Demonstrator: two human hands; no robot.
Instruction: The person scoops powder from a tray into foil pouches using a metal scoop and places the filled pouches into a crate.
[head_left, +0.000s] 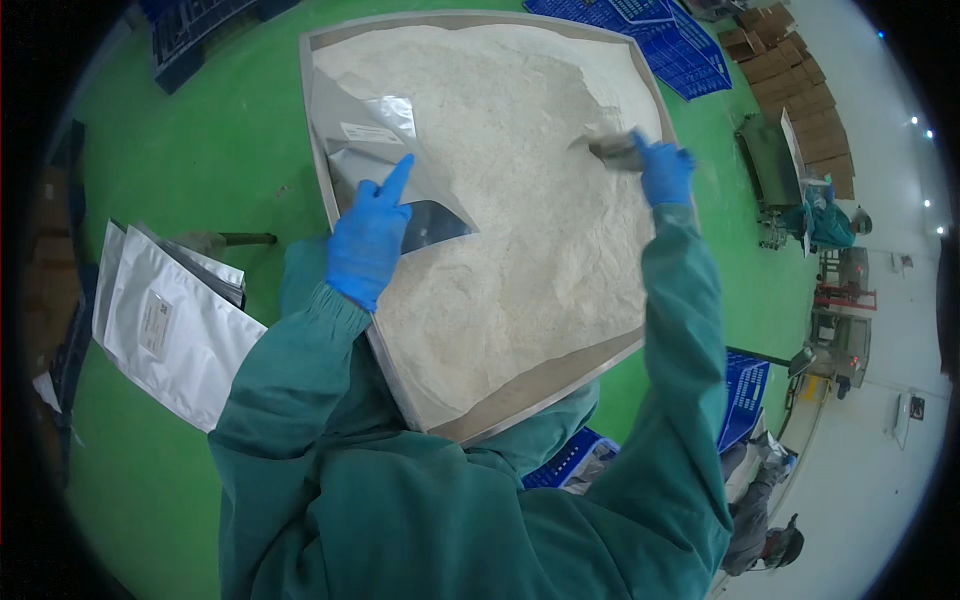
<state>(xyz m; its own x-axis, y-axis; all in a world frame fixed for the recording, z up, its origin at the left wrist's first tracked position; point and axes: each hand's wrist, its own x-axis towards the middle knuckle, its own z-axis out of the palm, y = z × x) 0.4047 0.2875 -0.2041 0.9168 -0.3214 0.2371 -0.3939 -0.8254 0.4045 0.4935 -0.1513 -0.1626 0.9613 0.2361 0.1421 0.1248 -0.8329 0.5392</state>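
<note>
A large metal tray (322, 185) holds a wide bed of off-white powder (530, 240). At its left side, my left hand (366, 245) in a blue glove grips the near edge of a silver foil bag (360, 105), index finger stretched out along it. The bag lies tilted over the tray's left rim and the powder; a label shows on its upper face. Over the right part of the powder, my right hand (667, 172) in a blue glove is closed around a scoop (618, 153). Motion smears the scoop, so its load cannot be made out.
Several silver foil bags (175, 325) stand left of my left forearm. Blue crates (690, 55) sit beyond the tray, with another blue crate (742, 395) at the right. Stacked cartons (805, 100) line the far right wall. Two other people (828, 222) work at the right.
</note>
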